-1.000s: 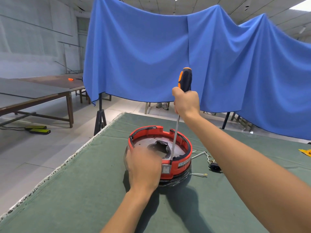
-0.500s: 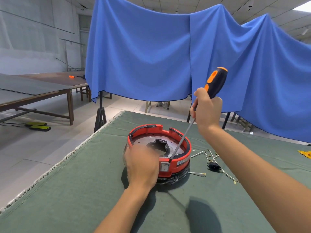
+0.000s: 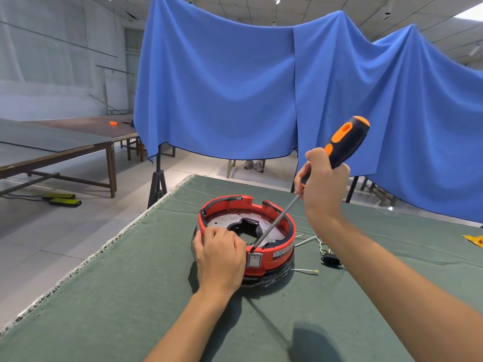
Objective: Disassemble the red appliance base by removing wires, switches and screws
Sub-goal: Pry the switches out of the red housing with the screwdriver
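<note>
The round red appliance base (image 3: 283, 235) stands on the green table cover (image 3: 104, 309), open at the top with a grey metal plate inside. A grey rocker switch (image 3: 255, 260) sits in its near wall. My left hand (image 3: 220, 257) grips the base's near-left rim, fingers curled over the edge. My right hand (image 3: 322, 184) holds a black and orange screwdriver (image 3: 342, 145) tilted to the right. Its shaft slants down, and the tip rests inside the rim just above the switch.
Loose white wires (image 3: 307, 240) and a black socket piece (image 3: 331, 259) lie on the cover right of the base. A yellow item (image 3: 474, 240) is at the far right edge. The table's left edge (image 3: 104, 246) drops to the floor. A blue cloth (image 3: 235, 87) hangs behind.
My right hand has swung the screwdriver from upright to leaning right, with the tip moving to the rim above the switch. My left hand stays on the base.
</note>
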A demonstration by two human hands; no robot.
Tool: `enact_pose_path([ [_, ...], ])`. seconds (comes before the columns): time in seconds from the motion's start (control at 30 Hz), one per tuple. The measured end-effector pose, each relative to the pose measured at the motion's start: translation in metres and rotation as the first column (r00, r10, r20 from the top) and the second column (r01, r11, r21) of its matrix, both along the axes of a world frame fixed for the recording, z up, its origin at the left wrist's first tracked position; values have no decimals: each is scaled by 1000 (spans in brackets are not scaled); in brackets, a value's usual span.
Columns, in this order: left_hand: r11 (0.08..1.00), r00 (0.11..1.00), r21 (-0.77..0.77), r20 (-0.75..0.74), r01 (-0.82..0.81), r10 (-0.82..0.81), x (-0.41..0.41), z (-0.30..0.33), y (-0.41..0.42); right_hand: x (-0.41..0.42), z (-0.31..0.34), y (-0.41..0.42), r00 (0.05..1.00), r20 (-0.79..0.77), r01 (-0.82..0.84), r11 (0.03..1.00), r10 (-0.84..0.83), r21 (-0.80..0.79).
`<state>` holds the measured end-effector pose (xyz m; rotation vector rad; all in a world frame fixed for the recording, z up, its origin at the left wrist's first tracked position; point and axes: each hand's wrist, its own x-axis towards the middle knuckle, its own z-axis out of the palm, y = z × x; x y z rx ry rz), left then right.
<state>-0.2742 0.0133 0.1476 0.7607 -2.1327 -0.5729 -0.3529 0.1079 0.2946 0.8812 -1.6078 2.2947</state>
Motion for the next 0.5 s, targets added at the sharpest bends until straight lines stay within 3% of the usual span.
enact_pose_path([
  [0.27, 1000, 1000, 1, -23, -7, 7, -1, 0, 0, 1, 1, -3, 1000, -23, -3, 1000, 3, 18],
  [0.5, 999, 994, -41, 108, -14, 18, -1, 1, 1, -24, 10, -38, 999, 25, 28, 976, -34, 214],
])
